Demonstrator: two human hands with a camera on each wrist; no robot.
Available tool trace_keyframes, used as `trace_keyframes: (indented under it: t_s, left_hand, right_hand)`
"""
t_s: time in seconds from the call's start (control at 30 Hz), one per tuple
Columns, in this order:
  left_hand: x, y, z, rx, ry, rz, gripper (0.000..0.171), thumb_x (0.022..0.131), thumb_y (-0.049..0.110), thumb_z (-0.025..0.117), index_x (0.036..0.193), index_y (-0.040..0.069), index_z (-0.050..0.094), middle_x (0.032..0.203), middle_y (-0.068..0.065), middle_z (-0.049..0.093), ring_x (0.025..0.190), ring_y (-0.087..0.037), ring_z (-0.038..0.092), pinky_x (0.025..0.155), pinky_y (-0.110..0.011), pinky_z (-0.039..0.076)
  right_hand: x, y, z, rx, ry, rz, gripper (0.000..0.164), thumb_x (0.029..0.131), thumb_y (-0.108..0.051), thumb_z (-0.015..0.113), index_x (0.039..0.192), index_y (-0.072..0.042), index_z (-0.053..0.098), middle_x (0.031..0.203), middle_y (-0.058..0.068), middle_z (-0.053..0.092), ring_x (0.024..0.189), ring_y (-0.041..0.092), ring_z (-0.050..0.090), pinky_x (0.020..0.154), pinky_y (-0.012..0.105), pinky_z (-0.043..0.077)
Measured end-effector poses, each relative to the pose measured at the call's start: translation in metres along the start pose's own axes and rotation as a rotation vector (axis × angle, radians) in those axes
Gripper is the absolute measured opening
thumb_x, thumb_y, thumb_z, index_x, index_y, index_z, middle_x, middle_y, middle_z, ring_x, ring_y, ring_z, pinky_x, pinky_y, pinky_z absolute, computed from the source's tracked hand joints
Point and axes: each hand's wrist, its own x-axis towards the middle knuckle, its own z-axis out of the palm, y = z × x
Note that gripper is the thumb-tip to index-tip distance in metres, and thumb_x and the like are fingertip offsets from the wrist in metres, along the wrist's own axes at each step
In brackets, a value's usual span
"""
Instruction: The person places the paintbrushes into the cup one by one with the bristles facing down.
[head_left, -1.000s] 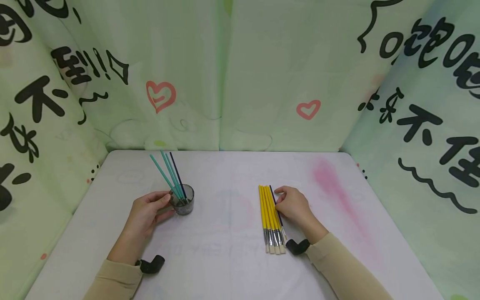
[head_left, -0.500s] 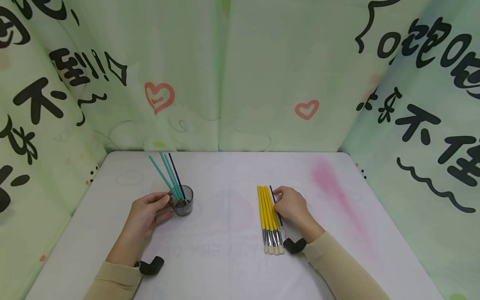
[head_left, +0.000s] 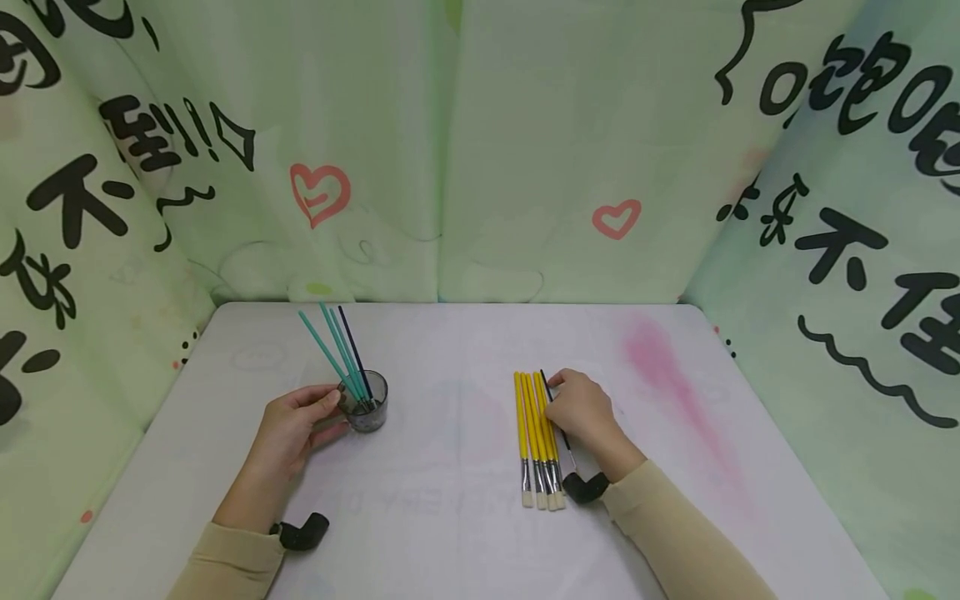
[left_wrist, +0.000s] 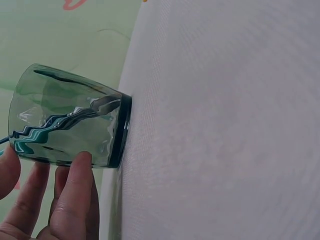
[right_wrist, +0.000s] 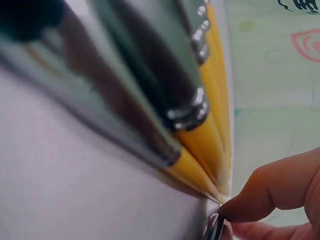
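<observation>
My left hand (head_left: 300, 425) holds a smoky clear glass cup (head_left: 377, 417) by its left side, thumb at the rim. The cup stands upright on the table, as its base in the left wrist view shows. Thin teal sticks (head_left: 321, 346) and a dark blue stick (head_left: 350, 342) lean in it; their lower ends show only through the glass. To the right, my right hand (head_left: 588, 412) pinches a slim dark-handled paintbrush (head_left: 567, 442) with thumb and fingertip. It lies along several flat yellow paintbrushes (head_left: 522, 417), bristles toward me, with the fingertips right at their handles.
A white cloth-covered table (head_left: 450, 533) bears everything, with a pink stain (head_left: 667, 367) at its right. Green curtains (head_left: 510, 150) with black lettering and red hearts close in the back and both sides. Black wrist-camera mounts (head_left: 303, 532) sit at both cuffs.
My right hand has shifted slightly left. The yellow paintbrushes have spread a little, a narrow gap now showing beside the leftmost one. My left hand and the cup stay in place.
</observation>
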Motion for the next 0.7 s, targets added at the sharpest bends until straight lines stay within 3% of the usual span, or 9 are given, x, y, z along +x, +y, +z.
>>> trace_keyframes:
  t_s: [0.27,0.43,0.7]
  left_hand:
    - [0.0,0.001,0.0,-0.017,-0.003,0.011,0.03,0.106,0.013,0.07,0.134,0.001,0.07,0.099,0.008,0.072,0.097,-0.009,0.074,0.091,-0.035,0.069]
    - [0.0,0.002,0.0,-0.013,0.0,0.01,0.03,0.106,0.012,0.07,0.133,0.001,0.071,0.099,0.008,0.072,0.096,-0.009,0.074,0.091,-0.035,0.069]
    - [-0.001,0.002,0.0,-0.015,0.003,0.003,0.028,0.106,0.011,0.07,0.132,0.002,0.072,0.099,0.007,0.072,0.096,-0.009,0.074,0.091,-0.036,0.069]
  right_hand:
    - [0.001,0.009,-0.007,0.208,-0.042,0.028,0.057,0.083,-0.004,0.064,0.141,-0.009,0.063,0.093,0.007,0.063,0.073,0.02,0.055,0.06,0.026,0.043]
    - [-0.001,0.008,-0.009,0.344,-0.076,0.036,0.058,0.086,-0.001,0.066,0.144,-0.006,0.06,0.096,0.009,0.061,0.068,0.018,0.054,0.057,0.024,0.047]
    - [-0.005,-0.001,-0.012,0.476,-0.078,0.005,0.056,0.091,0.001,0.068,0.146,-0.008,0.058,0.1,0.01,0.059,0.079,0.02,0.056,0.06,0.025,0.053]
